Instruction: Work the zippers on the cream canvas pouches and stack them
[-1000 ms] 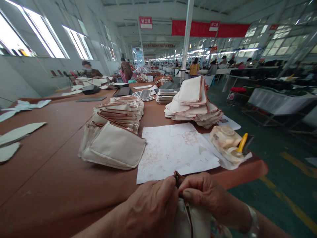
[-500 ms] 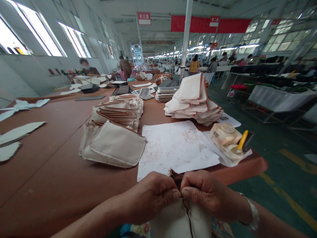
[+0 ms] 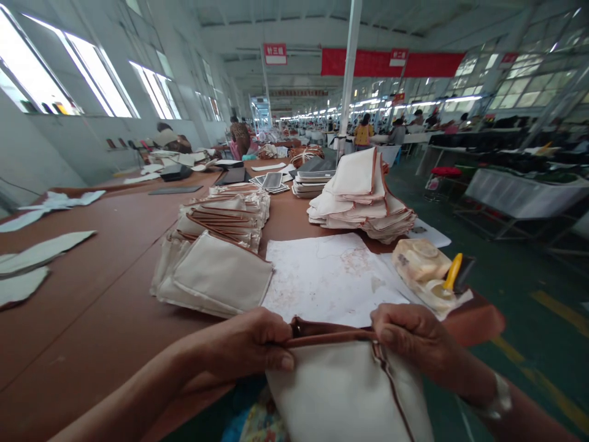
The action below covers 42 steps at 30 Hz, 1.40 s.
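Note:
A cream fabric pouch [image 3: 331, 383] with a brown-edged mouth hangs between my hands at the front of the table. My left hand [image 3: 251, 344] pinches the rim at its left corner, thumb on the near side. On the right, my right hand [image 3: 409, 337] grips the same rim close to a brown-trimmed seam that runs down the pouch. The mouth is stretched wide between them, and a dark gap shows behind the near edge. The pouch's lower part runs out of view. Just beyond lies a white paper sheet [image 3: 317, 276] with brown specks.
Stacked cream pieces with brown edging [image 3: 221, 270] lie left of the paper. Another cream pile [image 3: 359, 196] rises behind it. A yellow-handled tool [image 3: 453, 273] leans in a whitish container [image 3: 421, 264] near the table's right edge. Other people work farther back.
My hands have moved apart from the middle, the left one leftward and the right one rightward. The pouch's rim, earlier bunched between my fingers, is now spread out.

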{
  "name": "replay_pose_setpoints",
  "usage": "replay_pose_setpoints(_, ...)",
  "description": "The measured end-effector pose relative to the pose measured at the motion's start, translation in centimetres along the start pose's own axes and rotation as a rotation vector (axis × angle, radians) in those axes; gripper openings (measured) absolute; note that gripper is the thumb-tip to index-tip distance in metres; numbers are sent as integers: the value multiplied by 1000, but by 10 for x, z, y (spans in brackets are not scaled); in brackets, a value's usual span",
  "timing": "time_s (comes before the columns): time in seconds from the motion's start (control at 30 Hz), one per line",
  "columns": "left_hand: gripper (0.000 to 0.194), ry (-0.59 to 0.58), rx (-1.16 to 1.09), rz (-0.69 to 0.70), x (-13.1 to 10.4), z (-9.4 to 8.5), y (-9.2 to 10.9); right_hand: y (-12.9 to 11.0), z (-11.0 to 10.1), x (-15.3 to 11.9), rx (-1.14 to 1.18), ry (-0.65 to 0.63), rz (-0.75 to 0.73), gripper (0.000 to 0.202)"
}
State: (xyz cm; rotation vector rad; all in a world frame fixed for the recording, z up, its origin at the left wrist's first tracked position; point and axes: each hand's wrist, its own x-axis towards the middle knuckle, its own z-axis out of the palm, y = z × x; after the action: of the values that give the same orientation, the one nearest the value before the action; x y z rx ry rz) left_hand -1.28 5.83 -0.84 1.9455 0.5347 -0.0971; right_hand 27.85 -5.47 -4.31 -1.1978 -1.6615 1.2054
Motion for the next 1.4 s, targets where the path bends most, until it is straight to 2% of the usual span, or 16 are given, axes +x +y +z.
replay_pose_setpoints(0.07,45,72,112,70,-2,0,14,-4,-11,7,-92,-63,9,40)
replay_pose_setpoints(0.13,42,138,208,128,3,7,35,-17,-11,18,-168,-161,-62,34)
replay_pose_setpoints(0.2,37,180,280,155,11,16,55,-35,0,29,-234,-240,-177,31)
replay_pose_setpoints(0.27,32,189,292,141,17,20,64,-48,15,37,-310,-276,-245,29)
replay_pose_setpoints(0.37,36,135,216,36,12,8,51,-52,24,39,-346,-250,-259,16)
replay_pose_setpoints(0.47,45,24,64,-82,-6,-13,21,-42,11,35,-211,-195,-212,14)
replay_pose_setpoints(0.57,39,-2,-92,-63,-22,-24,9,-24,-3,32,-88,-107,-177,17)
replay_pose_setpoints(0.63,32,40,-103,37,-28,-21,20,-14,-2,32,-35,-92,-132,18)
replay_pose_setpoints(0.73,23,121,43,167,-28,-8,50,-11,14,32,-94,-146,-91,11)
replay_pose_setpoints(0.83,19,215,247,126,-18,8,75,-32,32,27,-19,-210,-150,32)
replay_pose_setpoints(0.9,23,291,310,66,-10,16,83,-49,41,23,90,-249,-178,35)
replay_pose_setpoints(1.0,25,275,144,1,-2,20,79,-62,48,22,199,-273,-142,14)
replay_pose_setpoints(1.1,35,176,-191,-26,0,17,62,-53,48,23,280,-167,-182,26)
replay_pose_setpoints(1.23,38,120,-565,30,1,18,36,-30,40,22,160,-45,-279,22)
replay_pose_setpoints(1.3,33,122,-584,66,2,20,33,-24,36,21,116,-77,-260,23)
replay_pose_setpoints(1.4,30,108,-462,58,5,21,36,-26,32,20,131,-151,-157,19)
